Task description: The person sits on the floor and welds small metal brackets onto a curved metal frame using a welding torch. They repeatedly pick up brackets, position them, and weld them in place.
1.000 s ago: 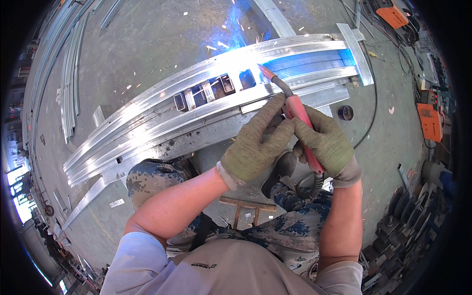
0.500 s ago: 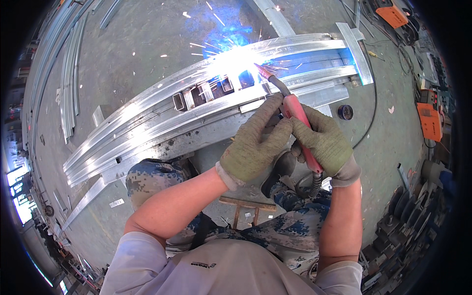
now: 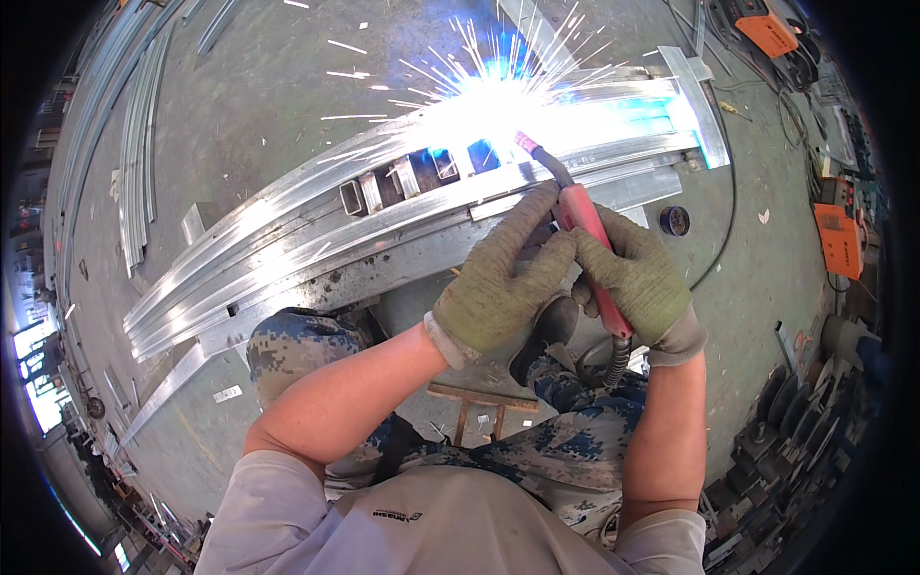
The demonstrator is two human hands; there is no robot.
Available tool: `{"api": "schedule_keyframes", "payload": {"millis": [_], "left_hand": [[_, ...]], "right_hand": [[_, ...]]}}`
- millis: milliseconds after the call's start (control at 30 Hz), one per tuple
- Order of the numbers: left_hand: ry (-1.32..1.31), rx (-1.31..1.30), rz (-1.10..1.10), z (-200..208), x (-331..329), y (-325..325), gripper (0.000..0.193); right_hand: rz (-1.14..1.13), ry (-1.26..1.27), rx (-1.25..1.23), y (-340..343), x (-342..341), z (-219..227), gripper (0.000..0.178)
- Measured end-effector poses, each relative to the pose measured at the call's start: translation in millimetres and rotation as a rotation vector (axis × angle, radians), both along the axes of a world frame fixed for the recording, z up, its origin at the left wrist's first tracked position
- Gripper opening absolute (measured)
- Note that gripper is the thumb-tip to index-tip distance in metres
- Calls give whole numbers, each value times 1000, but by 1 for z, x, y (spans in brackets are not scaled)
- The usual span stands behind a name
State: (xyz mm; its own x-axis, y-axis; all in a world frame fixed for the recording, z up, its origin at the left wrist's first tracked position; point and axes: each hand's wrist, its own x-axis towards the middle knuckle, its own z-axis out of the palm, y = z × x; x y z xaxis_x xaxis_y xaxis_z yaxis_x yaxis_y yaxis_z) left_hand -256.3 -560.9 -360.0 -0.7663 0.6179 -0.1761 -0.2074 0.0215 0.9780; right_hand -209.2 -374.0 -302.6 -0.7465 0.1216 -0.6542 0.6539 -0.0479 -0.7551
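Note:
A red welding torch (image 3: 592, 232) slants up and left from my hands, its neck bent toward a white-blue arc that throws sparks in all directions. Wrapped round its handle is my right hand (image 3: 644, 278), in a green work glove. My left hand (image 3: 503, 276), gloved alike, braces the torch near its front end, thumb and fingers closing on it; part of those fingers is hidden. Long shiny metal rails (image 3: 278, 235) lie side by side beneath the arc, with short square tube pieces (image 3: 403, 177) set between them. Glare hides the weld spot and the torch tip.
Orange welding machines (image 3: 838, 240) stand at the right, with a black cable (image 3: 726, 230) running over the floor. A small round tin (image 3: 674, 220) sits right of the rails. More metal profiles (image 3: 140, 158) lie at the left. A low wooden stool (image 3: 482, 398) is between my legs.
The torch tip has shifted slightly right and down along the rails. The arc's glare has grown wider, and its sparks fan out farther. Both hands keep their hold.

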Motion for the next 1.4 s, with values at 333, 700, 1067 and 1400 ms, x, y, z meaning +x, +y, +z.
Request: {"api": "schedule_keyframes", "payload": {"millis": [333,700,1067,1400], "left_hand": [[-58,44,-49,7,-3,1,60],[-33,-2,-38,7,-2,1,59],[65,-7,-19,-5,0,3,60],[-40,19,3,5,2,5,60]], "right_hand": [[1,-5,8,4,1,2,54],[28,15,-93,23,-5,-6,57],[104,-9,-68,32,-9,-10,60],[95,14,8,24,-8,1,58]]}}
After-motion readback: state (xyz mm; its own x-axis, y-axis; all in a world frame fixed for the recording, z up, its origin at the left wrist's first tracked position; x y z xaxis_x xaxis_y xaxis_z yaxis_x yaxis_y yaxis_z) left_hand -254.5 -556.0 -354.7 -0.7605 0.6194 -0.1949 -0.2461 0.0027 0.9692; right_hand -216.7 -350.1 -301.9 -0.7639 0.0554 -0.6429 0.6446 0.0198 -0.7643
